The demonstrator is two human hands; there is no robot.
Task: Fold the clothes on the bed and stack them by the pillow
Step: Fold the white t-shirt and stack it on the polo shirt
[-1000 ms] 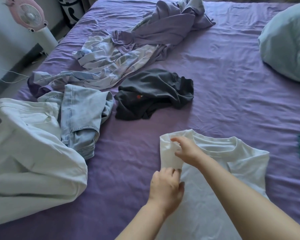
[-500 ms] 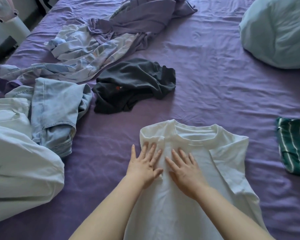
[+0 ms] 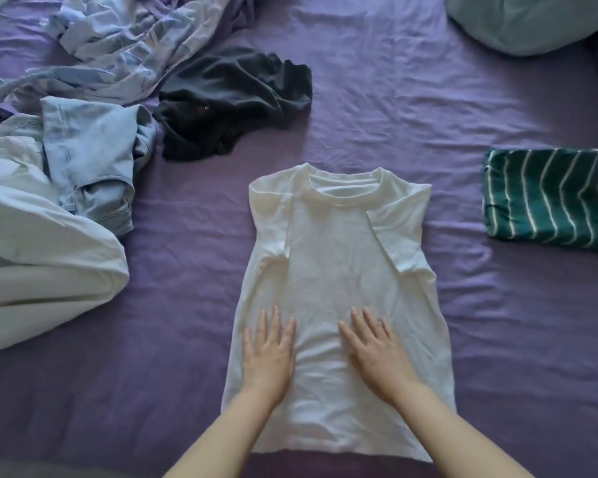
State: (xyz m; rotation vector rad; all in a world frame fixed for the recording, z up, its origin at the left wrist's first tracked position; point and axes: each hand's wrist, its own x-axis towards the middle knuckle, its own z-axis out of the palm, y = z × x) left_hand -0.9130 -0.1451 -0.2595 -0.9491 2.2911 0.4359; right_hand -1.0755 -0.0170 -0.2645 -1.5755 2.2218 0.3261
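Left of you lie pale trousers (image 3: 32, 243) and jeans (image 3: 90, 160). Your left hand (image 3: 268, 357) and right hand (image 3: 377, 353) press flat, fingers straight, gripping nothing, on the white T-shirt (image 3: 332, 253) mid-bed (image 3: 428, 98); striped folded top (image 3: 542, 198) right.

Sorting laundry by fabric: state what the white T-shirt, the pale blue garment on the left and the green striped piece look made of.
White T-shirt: soft matte knit, probably cotton jersey; ribbed collar, fine creases.
Pale blue garment: likely faded denim; stiff folds, stitched seams.
Green striped piece: knit-looking; fibre unclear.
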